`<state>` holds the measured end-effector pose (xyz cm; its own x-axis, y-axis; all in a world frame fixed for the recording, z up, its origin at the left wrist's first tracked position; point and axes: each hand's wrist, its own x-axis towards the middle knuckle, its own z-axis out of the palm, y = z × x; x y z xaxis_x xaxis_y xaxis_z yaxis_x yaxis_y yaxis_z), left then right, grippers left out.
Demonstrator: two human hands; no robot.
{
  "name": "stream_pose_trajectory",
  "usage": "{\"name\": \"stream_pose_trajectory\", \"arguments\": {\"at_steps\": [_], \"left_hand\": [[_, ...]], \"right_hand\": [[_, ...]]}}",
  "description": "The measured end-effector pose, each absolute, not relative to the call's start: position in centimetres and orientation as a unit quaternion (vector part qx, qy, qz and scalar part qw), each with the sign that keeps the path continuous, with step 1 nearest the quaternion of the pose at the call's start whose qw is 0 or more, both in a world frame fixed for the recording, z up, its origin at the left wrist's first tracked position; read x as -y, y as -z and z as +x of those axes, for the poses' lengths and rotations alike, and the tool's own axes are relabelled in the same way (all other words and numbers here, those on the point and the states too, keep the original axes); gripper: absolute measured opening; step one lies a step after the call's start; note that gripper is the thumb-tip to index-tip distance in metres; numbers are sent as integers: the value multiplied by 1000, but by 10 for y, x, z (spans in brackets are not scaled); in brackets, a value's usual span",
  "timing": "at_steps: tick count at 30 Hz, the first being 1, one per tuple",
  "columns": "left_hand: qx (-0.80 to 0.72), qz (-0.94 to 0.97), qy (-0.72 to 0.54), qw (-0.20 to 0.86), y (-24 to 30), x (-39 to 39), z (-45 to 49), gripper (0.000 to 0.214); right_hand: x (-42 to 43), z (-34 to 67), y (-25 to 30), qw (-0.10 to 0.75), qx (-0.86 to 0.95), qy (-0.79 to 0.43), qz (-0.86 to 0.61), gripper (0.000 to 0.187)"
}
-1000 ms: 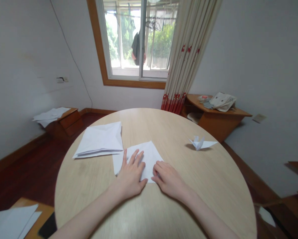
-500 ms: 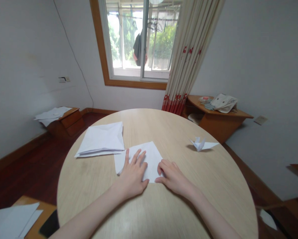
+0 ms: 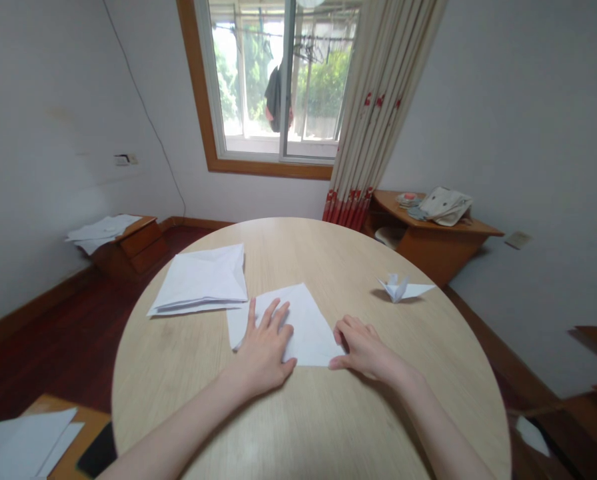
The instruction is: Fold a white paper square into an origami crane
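A folded sheet of white paper (image 3: 306,327) lies on the round table, its top coming to a point. My left hand (image 3: 263,343) rests flat across its left part with the fingers spread, covering some of it. At the paper's lower right corner is my right hand (image 3: 361,350), fingers curled and thumb drawn in around that corner; the exact contact is partly hidden by the fingers. A stack of folded white paper (image 3: 201,277) sits just beyond my left hand, its edge meeting the sheet's upper left side.
A folded paper crane (image 3: 397,288) stands toward the right edge of the round table (image 3: 308,427). Papers (image 3: 26,440) and a dark object (image 3: 97,450) lie on a lower surface at left. A wooden desk (image 3: 438,243) holding a cloth bag (image 3: 447,205) stands behind.
My right hand has moved a little to the right, and the paper's lower right corner now reaches farther out with it. My left hand stays spread on the sheet.
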<state>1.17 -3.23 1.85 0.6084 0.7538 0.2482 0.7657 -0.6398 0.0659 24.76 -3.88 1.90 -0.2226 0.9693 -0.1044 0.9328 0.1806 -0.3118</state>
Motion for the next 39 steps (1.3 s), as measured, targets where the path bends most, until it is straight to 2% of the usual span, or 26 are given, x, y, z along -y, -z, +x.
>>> {"name": "stream_pose_trajectory", "arguments": {"at_steps": [8, 20, 26, 30, 33, 37, 39], "left_hand": [[420, -897, 138, 23, -17, 32, 11, 40], [416, -899, 131, 43, -16, 31, 12, 42], [378, -912, 141, 74, -19, 31, 12, 36], [355, -918, 150, 87, -16, 30, 12, 33], [343, -922, 156, 95, -13, 28, 13, 31], [328, -924, 172, 94, -11, 28, 13, 30], [320, -925, 183, 88, -12, 28, 13, 28]], "right_hand": [[40, 253, -24, 28, 739, -160, -653, 39], [39, 263, -27, 27, 724, -186, -663, 44], [37, 265, -23, 70, 740, -213, -634, 45], [38, 263, -22, 122, 746, -228, -614, 32], [38, 257, -26, 169, 752, -186, -609, 23], [38, 248, -29, 189, 770, -106, -600, 7], [38, 246, -28, 192, 787, -88, -580, 17]]}}
